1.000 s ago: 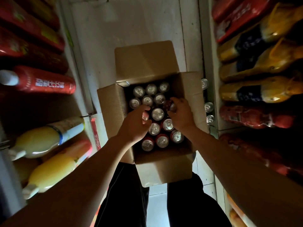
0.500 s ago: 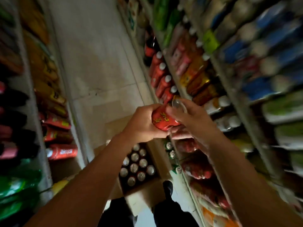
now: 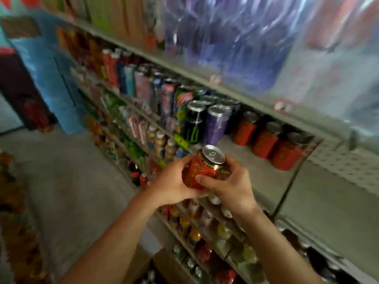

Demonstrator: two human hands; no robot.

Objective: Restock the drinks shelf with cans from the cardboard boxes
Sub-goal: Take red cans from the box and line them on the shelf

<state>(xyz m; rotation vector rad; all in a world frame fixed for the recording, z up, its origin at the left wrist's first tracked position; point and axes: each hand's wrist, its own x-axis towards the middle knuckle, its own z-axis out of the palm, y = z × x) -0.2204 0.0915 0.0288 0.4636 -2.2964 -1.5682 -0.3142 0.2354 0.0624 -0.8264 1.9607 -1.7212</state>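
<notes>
I am seeing my left hand [image 3: 173, 186] wrapping the red can [image 3: 202, 168] from its nine o'clock side, fingers curled against it. My right hand [image 3: 229, 186] is gripping the same can from four o'clock. The can is sitting tilted, just in front of the shelf [image 3: 264, 173]. Three matching red cans [image 3: 264, 140] are standing there at two o'clock.

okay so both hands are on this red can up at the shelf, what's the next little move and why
Probably carry the red can forward and right onto the bare shelf board in front of the matching red cans. The left hand and right hand hold it upright, just short of the shelf edge. That row has open space in front, right of the purple can.
</notes>
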